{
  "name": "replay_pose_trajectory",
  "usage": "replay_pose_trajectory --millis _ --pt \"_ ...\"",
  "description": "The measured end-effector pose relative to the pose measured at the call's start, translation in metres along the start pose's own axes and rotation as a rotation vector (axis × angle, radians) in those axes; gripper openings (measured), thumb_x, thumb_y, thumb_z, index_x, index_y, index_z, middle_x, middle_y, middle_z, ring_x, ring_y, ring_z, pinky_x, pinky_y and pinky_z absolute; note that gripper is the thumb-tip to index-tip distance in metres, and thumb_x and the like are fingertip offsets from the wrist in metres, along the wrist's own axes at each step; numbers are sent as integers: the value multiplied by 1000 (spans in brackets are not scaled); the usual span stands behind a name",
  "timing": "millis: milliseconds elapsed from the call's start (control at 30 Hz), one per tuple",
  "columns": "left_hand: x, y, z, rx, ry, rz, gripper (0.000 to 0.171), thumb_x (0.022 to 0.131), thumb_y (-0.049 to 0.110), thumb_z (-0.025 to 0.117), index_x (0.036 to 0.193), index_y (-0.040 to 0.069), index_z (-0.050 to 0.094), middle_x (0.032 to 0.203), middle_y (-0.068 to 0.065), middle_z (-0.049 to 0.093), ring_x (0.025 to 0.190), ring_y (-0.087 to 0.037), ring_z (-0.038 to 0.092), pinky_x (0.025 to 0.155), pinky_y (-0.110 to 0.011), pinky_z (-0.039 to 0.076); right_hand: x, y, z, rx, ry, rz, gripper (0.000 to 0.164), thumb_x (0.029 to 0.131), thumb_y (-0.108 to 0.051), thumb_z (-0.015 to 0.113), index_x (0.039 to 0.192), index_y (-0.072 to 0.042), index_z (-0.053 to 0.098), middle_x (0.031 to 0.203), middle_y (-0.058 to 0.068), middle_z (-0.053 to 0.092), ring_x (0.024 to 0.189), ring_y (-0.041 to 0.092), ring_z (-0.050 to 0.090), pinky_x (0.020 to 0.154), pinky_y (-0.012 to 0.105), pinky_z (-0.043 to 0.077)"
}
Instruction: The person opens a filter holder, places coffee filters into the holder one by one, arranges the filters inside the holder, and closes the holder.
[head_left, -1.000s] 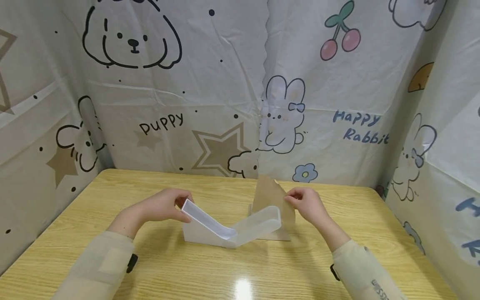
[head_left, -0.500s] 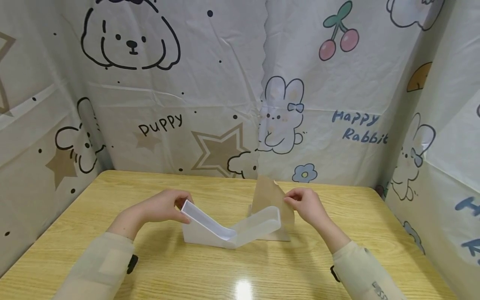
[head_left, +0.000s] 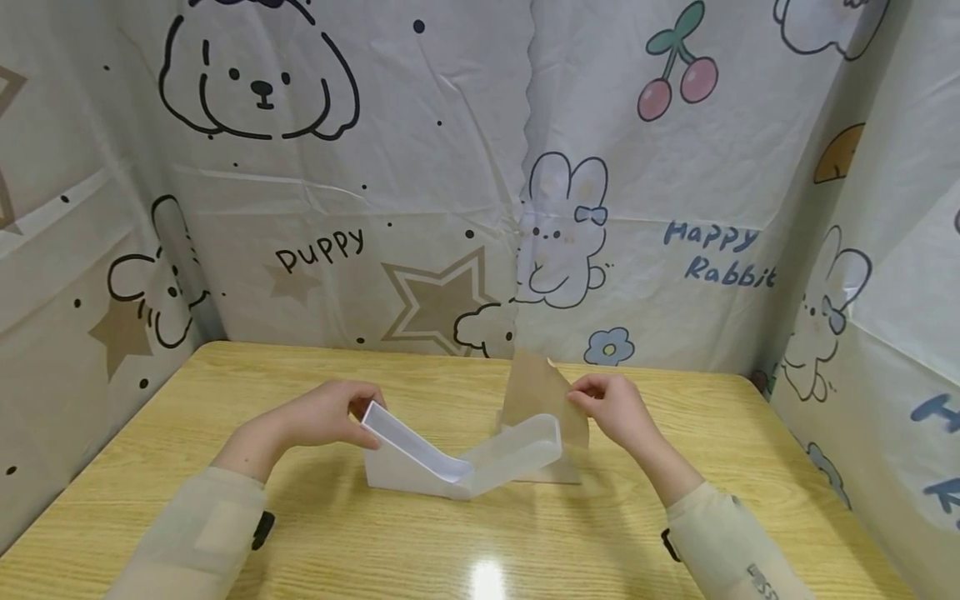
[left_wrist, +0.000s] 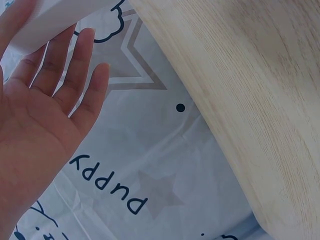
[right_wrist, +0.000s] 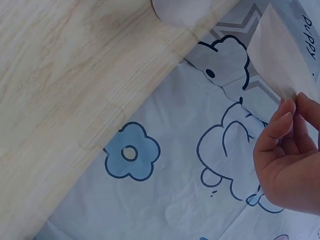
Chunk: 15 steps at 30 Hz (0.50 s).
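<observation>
Basically, head: left hand (head_left: 324,412) grips white box (head_left: 408,475) at its left end, likely steadying it on table (head_left: 360,550); frosted lid (head_left: 516,457), open rightward, blocks part of brown paper (head_left: 536,388) pinched upright by right hand (head_left: 613,410). Pale piece (head_left: 558,472) behind lid, unclear. Left wrist: outer fingers (left_wrist: 92,96) loose. Right wrist: fingertips (right_wrist: 286,107) closed on paper's edge, patterned cloth (right_wrist: 90,205) beyond.

I see a yellowish wood-grain worktop (head_left: 345,550), off-white cartoon-printed cloth (head_left: 435,175) hanging beyond its far edge and both side edges, and a white glare spot (head_left: 487,579) on the wood.
</observation>
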<state>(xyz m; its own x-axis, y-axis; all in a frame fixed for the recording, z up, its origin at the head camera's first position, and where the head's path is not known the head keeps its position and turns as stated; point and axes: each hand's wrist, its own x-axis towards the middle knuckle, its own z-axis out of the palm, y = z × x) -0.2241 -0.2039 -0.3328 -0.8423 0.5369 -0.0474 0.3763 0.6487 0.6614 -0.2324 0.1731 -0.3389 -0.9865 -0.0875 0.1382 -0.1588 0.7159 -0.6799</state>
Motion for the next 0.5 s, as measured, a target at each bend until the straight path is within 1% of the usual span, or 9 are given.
replay_pose_trajectory --millis 500 --pt "0 1 1 0 2 -6 26 74 22 78 90 11 60 89 1 64 85 -13 56 76 -32 46 -2 -9 -3 9 -4 -6 13 87 -12 64 92 -2 70 87 10 68 75 16 56 64 26 44"
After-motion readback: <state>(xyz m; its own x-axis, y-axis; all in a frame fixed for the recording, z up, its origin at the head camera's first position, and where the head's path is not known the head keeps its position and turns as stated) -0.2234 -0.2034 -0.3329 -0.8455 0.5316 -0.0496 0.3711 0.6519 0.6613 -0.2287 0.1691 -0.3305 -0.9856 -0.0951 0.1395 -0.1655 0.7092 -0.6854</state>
